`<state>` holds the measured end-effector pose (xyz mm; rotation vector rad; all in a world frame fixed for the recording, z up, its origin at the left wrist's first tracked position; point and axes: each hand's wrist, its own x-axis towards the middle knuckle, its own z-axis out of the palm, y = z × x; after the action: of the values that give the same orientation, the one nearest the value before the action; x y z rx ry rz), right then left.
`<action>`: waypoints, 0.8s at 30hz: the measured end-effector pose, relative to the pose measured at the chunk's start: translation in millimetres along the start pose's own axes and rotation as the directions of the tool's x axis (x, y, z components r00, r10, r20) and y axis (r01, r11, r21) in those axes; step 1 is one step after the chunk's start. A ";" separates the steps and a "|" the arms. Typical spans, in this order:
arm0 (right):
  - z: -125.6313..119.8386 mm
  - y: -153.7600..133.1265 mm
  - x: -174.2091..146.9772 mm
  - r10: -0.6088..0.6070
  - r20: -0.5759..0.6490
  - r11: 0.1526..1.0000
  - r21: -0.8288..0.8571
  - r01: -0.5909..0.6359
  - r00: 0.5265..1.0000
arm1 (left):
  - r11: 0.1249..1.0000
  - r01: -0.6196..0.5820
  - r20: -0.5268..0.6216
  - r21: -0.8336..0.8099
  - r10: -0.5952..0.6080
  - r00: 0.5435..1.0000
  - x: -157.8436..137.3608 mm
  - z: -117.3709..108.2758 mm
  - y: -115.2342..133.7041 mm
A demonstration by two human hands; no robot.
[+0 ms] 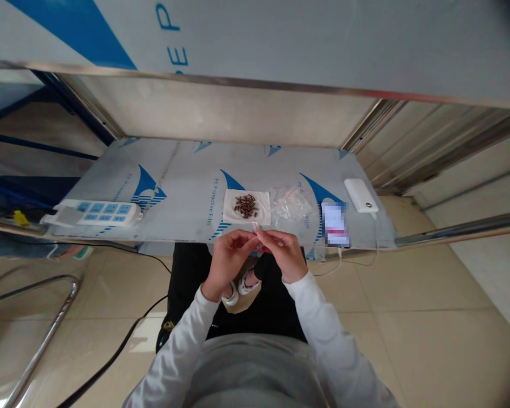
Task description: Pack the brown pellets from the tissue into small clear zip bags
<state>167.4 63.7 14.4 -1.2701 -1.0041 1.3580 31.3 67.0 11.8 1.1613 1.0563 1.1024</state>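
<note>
Plastic [255, 226], likely limp and slippery, best held edgewise, was pinched by left hand [230, 258] and right hand [287, 255], bags [295, 205] at two o'clock.

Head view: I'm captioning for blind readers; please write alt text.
Left hand and right hand meet at a table's near edge, holding something small. Beyond them, brown pieces lie on a white napkin, with clear plastic, a phone and a power bank to the right.
</note>
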 end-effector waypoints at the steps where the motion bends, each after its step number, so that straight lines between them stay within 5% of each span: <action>1: -2.8 0.0 1.8 0.015 0.011 1.000 -0.001 -0.015 1.000 | 1.000 0.007 0.004 -0.012 -0.007 1.000 0.3 -2.0 0.1; 5: -4.2 -2.2 6.2 -0.083 0.013 0.972 -0.219 0.084 0.996 | 0.997 0.022 -0.037 0.076 -0.019 0.999 -0.2 -4.8 3.1; 9: 1.7 -3.2 6.5 -0.400 -0.074 0.688 -0.682 0.246 0.914 | 0.859 0.070 -0.301 0.507 0.101 0.948 -1.7 -5.8 13.1; 12: 1.8 -4.3 6.6 -0.484 -0.058 0.575 -0.774 0.267 0.873 | 0.756 0.068 -0.323 0.652 0.195 0.926 0.2 -8.3 23.2; 17: -5.5 2.9 24.2 -0.460 0.146 0.754 -0.456 0.473 0.876 | 0.780 -0.027 -0.195 0.625 0.190 0.962 19.4 -12.6 29.4; 20: -6.4 14.4 46.1 -0.392 0.327 0.835 -0.267 0.482 0.860 | 0.828 -0.020 -0.154 0.560 0.128 0.980 38.9 -15.2 24.7; 24: -1.8 20.8 69.1 -0.382 0.304 0.865 -0.214 0.454 0.873 | 0.852 0.000 -0.121 0.524 0.074 0.990 57.0 -21.3 23.1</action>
<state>168.9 128.0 -18.5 -1.0037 -1.5980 1.0708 16.7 127.9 29.7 1.5549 1.5093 0.9571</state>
